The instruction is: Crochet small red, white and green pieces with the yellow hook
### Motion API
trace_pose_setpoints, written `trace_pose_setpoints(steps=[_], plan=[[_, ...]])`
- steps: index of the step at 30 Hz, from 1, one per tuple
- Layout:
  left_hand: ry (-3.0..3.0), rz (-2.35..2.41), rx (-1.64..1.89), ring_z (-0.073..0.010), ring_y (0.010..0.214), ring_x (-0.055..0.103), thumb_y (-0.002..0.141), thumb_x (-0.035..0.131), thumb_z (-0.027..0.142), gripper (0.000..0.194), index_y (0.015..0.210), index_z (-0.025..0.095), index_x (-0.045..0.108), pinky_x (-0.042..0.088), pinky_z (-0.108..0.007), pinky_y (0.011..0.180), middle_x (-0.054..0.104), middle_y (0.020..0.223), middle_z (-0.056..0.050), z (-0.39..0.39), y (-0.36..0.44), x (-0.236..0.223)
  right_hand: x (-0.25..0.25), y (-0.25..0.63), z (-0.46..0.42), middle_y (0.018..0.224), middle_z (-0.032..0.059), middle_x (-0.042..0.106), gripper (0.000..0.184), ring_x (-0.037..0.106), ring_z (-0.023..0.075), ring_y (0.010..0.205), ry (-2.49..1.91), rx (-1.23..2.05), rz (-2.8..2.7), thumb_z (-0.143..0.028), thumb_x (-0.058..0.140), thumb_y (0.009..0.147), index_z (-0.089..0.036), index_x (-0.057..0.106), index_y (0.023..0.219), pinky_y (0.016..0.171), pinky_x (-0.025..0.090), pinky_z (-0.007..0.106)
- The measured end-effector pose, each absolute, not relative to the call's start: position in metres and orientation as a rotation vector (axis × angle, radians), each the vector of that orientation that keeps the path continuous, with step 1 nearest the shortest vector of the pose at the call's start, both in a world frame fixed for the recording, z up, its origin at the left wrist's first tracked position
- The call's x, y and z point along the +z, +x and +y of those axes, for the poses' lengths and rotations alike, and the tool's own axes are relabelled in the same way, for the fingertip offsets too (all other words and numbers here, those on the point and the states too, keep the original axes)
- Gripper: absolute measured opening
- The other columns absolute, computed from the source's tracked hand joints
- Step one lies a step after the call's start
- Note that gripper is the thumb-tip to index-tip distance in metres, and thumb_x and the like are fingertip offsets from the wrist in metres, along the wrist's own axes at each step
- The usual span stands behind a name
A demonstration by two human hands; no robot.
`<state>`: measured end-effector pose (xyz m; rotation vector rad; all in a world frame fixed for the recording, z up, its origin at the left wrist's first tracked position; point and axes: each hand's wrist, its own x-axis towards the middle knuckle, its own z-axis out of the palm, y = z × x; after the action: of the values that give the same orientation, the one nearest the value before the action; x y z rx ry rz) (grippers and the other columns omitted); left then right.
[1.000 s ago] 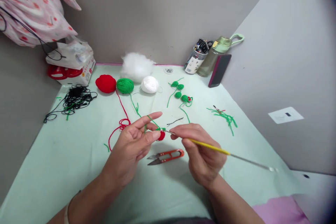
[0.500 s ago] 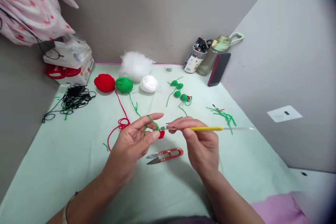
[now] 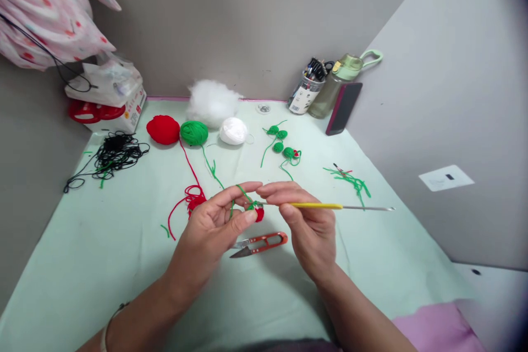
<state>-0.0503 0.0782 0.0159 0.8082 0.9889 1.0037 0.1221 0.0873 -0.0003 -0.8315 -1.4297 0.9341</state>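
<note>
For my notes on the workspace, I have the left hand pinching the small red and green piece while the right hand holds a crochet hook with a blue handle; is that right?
Not quite: the head view shows that the handle of the crochet hook is yellow, not blue. The rest stands.

Head-high — forward, down at hands [image 3: 258, 231]

Yarn balls [image 3: 194, 133] are sitting in a row on the table [image 3: 124, 275], with fiberfill [image 3: 212, 102] lying behind. Thread snips [image 3: 259, 244] are lying before them; a water bottle [image 3: 330, 97] is standing right of a pen holder [image 3: 305, 96].
</note>
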Motion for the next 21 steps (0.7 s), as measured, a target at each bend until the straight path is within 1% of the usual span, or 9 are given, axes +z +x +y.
trace_pose_setpoints(steps=[3, 6, 11, 14, 17, 21], plan=[[0.794, 1.000, 0.997, -0.0054, 0.052, 0.033, 0.084, 0.084, 0.037, 0.030, 0.114, 0.030, 0.083, 0.029, -0.022, 0.049, 0.058, 0.073, 0.004, 0.0781, -0.0517, 0.0167, 0.0006, 0.1233, 0.0900, 0.100, 0.0042, 0.082, 0.019, 0.075, 0.0219, 0.099, -0.819, 0.978, -1.451, -0.026, 0.061, 0.104, -0.029, 0.080, 0.104, 0.089, 0.060, 0.039], [0.804, 1.006, 0.993, -0.0047, 0.051, 0.037, 0.084, 0.084, 0.038, 0.031, 0.114, 0.031, 0.082, 0.032, -0.022, 0.049, 0.062, 0.078, 0.003, 0.0783, -0.0527, 0.0152, 0.0020, 0.1228, 0.0904, 0.096, 0.0038, 0.081, 0.018, 0.075, 0.0199, 0.094, -0.821, 0.959, -1.439, -0.025, 0.062, 0.103, -0.027, 0.080, 0.103, 0.085, 0.060, 0.036], [0.785, 1.002, 1.011, -0.0027, 0.052, 0.039, 0.086, 0.084, 0.035, 0.043, 0.129, 0.036, 0.075, 0.029, -0.020, 0.046, 0.062, 0.090, 0.003, 0.0806, -0.0532, 0.0128, 0.0041, 0.1207, 0.0858, 0.094, 0.0047, 0.080, 0.017, 0.073, 0.0202, 0.092, -0.818, 0.901, -1.487, -0.022, 0.064, 0.102, -0.027, 0.081, 0.103, 0.082, 0.060, 0.036], [0.765, 1.017, 1.004, -0.0016, 0.052, 0.039, 0.087, 0.083, 0.033, 0.047, 0.132, 0.035, 0.073, 0.028, -0.019, 0.046, 0.062, 0.094, 0.003, 0.0804, -0.0524, 0.0129, 0.0020, 0.1204, 0.0827, 0.097, 0.0052, 0.080, 0.022, 0.073, 0.0211, 0.095, -0.798, 0.808, -1.567, -0.015, 0.063, 0.101, -0.027, 0.080, 0.108, 0.084, 0.059, 0.038], [0.763, 0.992, 1.014, -0.0021, 0.051, 0.036, 0.084, 0.085, 0.033, 0.044, 0.127, 0.032, 0.077, 0.026, -0.019, 0.044, 0.062, 0.089, 0.003, 0.0782, -0.0494, 0.0122, -0.0017, 0.1197, 0.0812, 0.097, 0.0055, 0.080, 0.027, 0.073, 0.0219, 0.092, -0.814, 0.663, -1.599, -0.012, 0.062, 0.100, -0.029, 0.079, 0.112, 0.080, 0.059, 0.039], [0.743, 0.967, 1.035, -0.0027, 0.050, 0.030, 0.084, 0.085, 0.032, 0.035, 0.118, 0.030, 0.081, 0.025, -0.020, 0.043, 0.063, 0.084, 0.003, 0.0755, -0.0454, 0.0111, -0.0019, 0.1183, 0.0836, 0.093, 0.0051, 0.080, 0.024, 0.073, 0.0230, 0.088, -0.873, 0.583, -1.575, -0.015, 0.062, 0.100, -0.029, 0.079, 0.108, 0.075, 0.060, 0.039]])
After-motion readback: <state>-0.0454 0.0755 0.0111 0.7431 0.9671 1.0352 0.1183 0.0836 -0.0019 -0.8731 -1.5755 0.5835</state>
